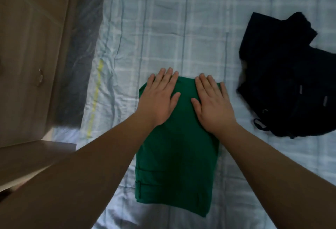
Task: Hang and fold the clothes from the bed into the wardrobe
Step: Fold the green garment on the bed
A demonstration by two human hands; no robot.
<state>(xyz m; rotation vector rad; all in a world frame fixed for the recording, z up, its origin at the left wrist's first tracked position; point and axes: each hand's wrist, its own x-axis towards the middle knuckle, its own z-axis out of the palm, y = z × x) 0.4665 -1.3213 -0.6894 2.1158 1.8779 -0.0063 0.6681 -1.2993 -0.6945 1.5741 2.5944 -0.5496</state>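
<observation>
A folded green garment [177, 156] lies flat on the bed [181, 28], which has a pale blue checked sheet. Its waistband end points toward me. My left hand [158, 99] rests palm down on the garment's far left corner, fingers spread. Beside it, my right hand [212, 103] presses flat on the far right corner. Neither hand grips the cloth. A crumpled black garment [285, 76] with a drawstring lies on the sheet to the right, apart from the green one.
A wooden wardrobe door [31, 47] with a round metal knob [39, 78] stands at the left, close to the bed's edge. A wooden ledge [32, 158] juts out below it. A grey mattress side [80, 61] shows between door and sheet.
</observation>
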